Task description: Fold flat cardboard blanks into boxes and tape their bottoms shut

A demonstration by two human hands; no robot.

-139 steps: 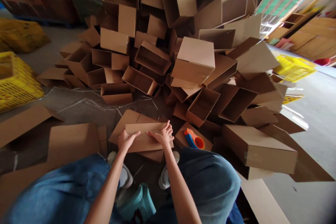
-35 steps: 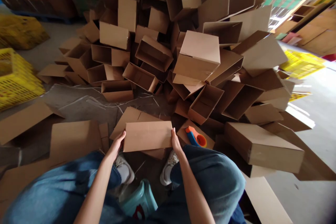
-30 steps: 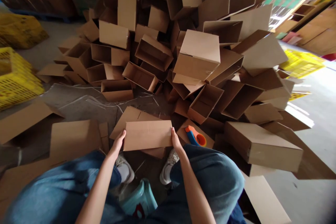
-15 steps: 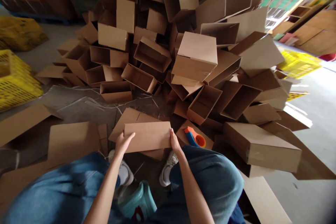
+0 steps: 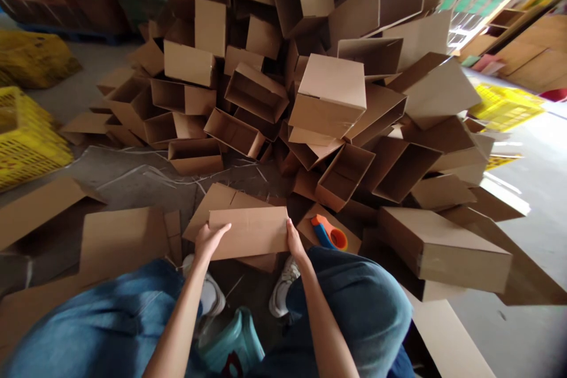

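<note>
A small brown cardboard box [image 5: 250, 230] is held between my two hands just above my feet. My left hand [image 5: 208, 242] grips its left end, with the fingers laid over the top face. My right hand [image 5: 293, 239] presses flat against its right end, thumb along the edge. An orange and blue tape dispenser [image 5: 328, 234] lies on cardboard just to the right of my right hand. Flat cardboard sheets [image 5: 217, 198] lie under the box.
A tall heap of assembled open cardboard boxes [image 5: 328, 94] fills the space ahead. A closed box [image 5: 443, 254] lies at the right. Flattened cardboard [image 5: 119, 236] lies at the left. Yellow plastic crates [image 5: 26, 136] stand at the far left, another [image 5: 505, 107] at the right. A teal stool [image 5: 234, 342] sits between my legs.
My left hand has shifted from the box's left side onto its top face. The box has stayed in about the same place; earlier both hands were pressing on its top.
</note>
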